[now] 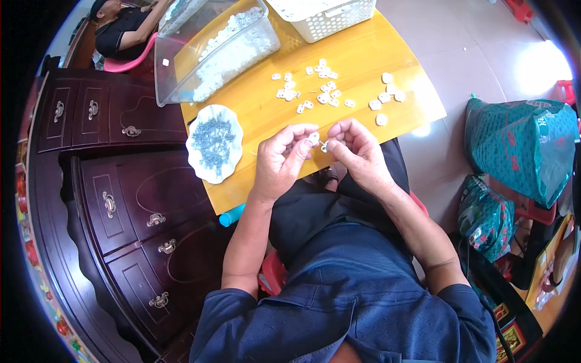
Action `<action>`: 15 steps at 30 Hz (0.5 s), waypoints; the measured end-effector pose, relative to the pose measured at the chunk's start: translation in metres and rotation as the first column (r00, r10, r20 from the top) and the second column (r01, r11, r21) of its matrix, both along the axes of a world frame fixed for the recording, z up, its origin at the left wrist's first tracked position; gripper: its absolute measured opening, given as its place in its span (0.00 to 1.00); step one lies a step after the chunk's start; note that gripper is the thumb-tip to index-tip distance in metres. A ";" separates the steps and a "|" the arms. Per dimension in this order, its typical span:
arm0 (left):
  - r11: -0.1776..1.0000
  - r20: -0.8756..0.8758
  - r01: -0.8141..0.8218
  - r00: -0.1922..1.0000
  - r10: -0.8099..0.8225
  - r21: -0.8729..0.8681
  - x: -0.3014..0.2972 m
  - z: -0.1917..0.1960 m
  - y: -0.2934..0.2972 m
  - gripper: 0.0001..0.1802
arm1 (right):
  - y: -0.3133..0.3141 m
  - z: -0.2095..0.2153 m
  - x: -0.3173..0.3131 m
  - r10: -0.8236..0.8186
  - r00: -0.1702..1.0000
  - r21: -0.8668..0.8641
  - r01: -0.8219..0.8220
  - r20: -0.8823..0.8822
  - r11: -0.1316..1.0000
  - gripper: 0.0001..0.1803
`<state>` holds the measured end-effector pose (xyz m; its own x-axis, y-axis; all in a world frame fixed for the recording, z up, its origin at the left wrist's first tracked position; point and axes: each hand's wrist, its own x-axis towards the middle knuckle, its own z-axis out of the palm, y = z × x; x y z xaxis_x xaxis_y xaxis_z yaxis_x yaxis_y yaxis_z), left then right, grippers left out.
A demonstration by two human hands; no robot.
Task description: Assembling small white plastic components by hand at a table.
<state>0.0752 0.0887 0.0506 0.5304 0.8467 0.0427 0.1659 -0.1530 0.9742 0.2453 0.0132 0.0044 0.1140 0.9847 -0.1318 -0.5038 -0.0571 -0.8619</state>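
Note:
Just past the table's near edge, my left hand (280,158) pinches a small rounded white plastic piece (314,138) between thumb and fingertips. Close to its right, my right hand (362,156) grips a smaller white part (324,147) the same way; its exact kind is too small to make out. On the wooden table (260,118) ahead lie several small white pieces with dark holes (325,97). Rounder white pieces (386,97) form a loose group on the right. Left of my left hand stands a scalloped white dish (195,162) filled with thin grey metal pins or screws.
A clear plastic bin (275,37) of white parts and a white perforated basket (342,21) stand at the far side. Dark wooden drawers (115,187) flank the table's left. Teal bags (514,151) sit at right. Another person (124,30) sits at far left.

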 end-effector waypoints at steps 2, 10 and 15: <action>1.000 -0.017 0.012 1.000 -0.012 0.014 0.000 0.000 0.000 0.11 | 0.001 0.001 0.000 0.010 1.000 -0.002 -0.010 -0.001 1.000 0.09; 1.000 -0.020 0.025 1.000 -0.024 0.014 0.000 -0.001 0.001 0.10 | 0.000 -0.001 0.000 0.016 1.000 -0.006 -0.016 -0.007 1.000 0.09; 1.000 -0.025 0.027 0.999 -0.027 0.005 0.000 -0.002 0.001 0.11 | 0.000 -0.002 0.000 0.016 1.000 -0.006 -0.016 0.003 1.000 0.09</action>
